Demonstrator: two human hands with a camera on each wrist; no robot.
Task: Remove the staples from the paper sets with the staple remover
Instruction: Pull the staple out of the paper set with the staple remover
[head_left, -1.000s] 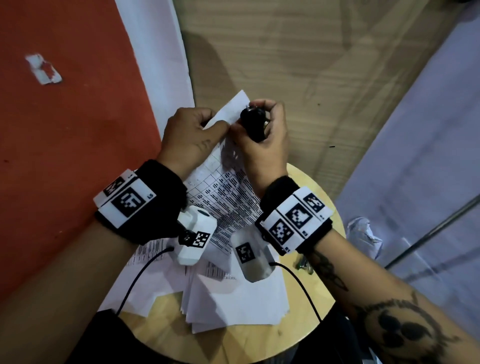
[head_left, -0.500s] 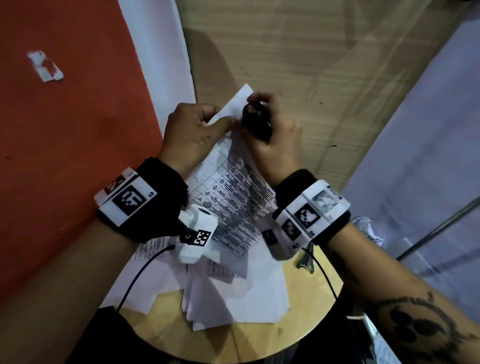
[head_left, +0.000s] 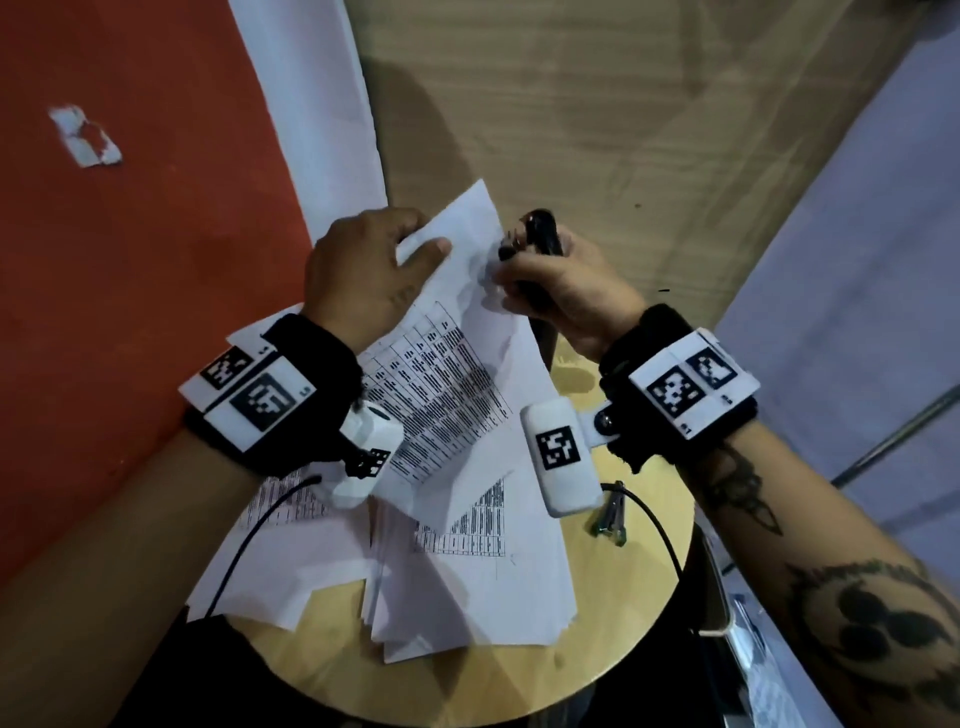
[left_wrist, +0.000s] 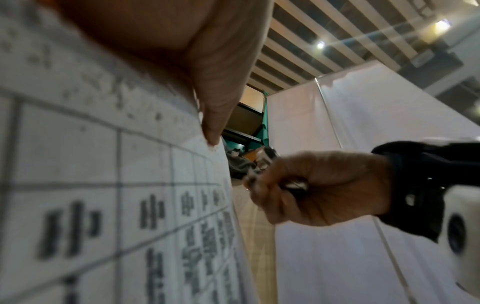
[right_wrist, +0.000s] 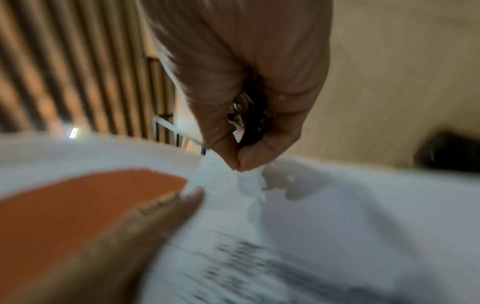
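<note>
Separating hands | staple remover (head_left: 540, 244) pulled right, off paper set (head_left: 457, 332)

Legible text: printed table on the held paper set, wristband tags

Paper set (left_wrist: 109, 205): gridded table of East Asian characters; one repeated along a row reads "中", the rest too blurred to read. Left wristband (head_left: 260, 389): square coded markers, tiny unreadable print beside them. Right wristband (head_left: 685, 384): likewise.
</note>
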